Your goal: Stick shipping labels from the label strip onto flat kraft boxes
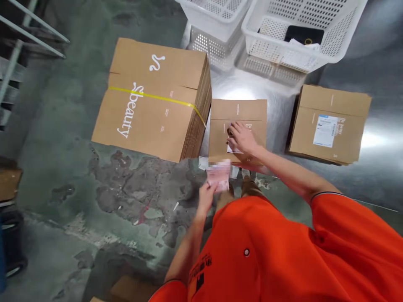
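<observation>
My left hand is closed on a pink paper slip at the near edge of the steel table; part of the slip is blurred out. My right hand rests on a flat folded cardboard box, fingers bent and slightly apart. Beneath that hand a white label shows in part on the cardboard. To the right lies a stack of flat boxes, the top one bearing a white printed shipping label.
A large stack of flat cartons, bound with a yellow strap, is on the left. White perforated baskets stand at the back; the right basket holds a dark item. A metal frame is far left.
</observation>
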Tool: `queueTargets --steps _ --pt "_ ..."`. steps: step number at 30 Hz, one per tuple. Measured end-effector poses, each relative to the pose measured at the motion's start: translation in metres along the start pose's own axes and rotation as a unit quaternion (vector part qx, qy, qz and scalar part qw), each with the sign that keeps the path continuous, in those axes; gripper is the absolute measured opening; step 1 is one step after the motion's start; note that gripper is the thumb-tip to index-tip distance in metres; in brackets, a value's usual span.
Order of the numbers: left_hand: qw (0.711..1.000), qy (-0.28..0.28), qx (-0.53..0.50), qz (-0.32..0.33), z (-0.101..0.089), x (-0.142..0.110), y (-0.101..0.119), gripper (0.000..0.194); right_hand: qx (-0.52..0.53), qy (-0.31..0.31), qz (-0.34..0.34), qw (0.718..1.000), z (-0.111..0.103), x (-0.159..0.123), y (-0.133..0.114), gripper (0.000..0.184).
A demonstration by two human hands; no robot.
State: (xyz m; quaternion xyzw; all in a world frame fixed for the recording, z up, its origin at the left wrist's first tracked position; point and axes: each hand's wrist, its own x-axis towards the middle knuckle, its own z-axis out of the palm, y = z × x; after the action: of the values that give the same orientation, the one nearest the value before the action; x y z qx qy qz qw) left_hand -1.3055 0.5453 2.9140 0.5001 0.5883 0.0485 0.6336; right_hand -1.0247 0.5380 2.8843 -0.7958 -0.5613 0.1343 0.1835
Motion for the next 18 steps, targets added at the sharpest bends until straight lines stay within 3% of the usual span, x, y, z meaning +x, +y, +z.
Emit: queueTargets --steps 2,4,6,7,9,11,12,15,18 --pt "0.997 0.026 -0.009 0.066 0.0 0.018 0.019 0.032 0.001 0.012 -0.003 1.0 0.017 -0.015 -0.019 0.061" --pt "0.99 0.025 -0.007 0.138 0.003 0.034 0.033 0.029 0.014 -0.009 -0.07 0.997 0.028 -0.034 -0.028 0.062" --pt "0.983 0.01 0.009 0.18 0.007 0.044 0.038 0.026 0.036 -0.048 -0.151 0.987 0.028 -0.056 -0.021 0.057" --pt "0.983 0.007 0.014 0.184 0.008 0.046 0.037 0.025 0.04 -0.043 -0.142 0.988 0.025 -0.066 -0.013 0.055" --pt "0.988 0.011 -0.004 0.155 0.013 0.044 0.033 0.027 0.036 0.031 0.015 0.999 0.014 -0.086 0.009 0.055" --pt "0.994 0.021 -0.063 0.089 0.02 0.037 0.03 0.034 0.05 0.102 0.224 0.968 0.002 -0.102 0.03 0.057" --pt "0.993 0.021 -0.101 0.054 0.026 0.033 0.031 0.038 0.072 0.113 0.292 0.947 -0.004 -0.11 0.039 0.058" --pt "0.98 0.004 -0.198 0.003 0.048 0.016 0.043 0.045 0.169 0.117 0.351 0.914 -0.025 -0.128 0.068 0.057" --pt "0.981 -0.046 -0.19 -0.001 0.075 -0.002 0.063 0.047 0.225 0.205 0.352 0.885 -0.07 -0.146 0.107 0.057"
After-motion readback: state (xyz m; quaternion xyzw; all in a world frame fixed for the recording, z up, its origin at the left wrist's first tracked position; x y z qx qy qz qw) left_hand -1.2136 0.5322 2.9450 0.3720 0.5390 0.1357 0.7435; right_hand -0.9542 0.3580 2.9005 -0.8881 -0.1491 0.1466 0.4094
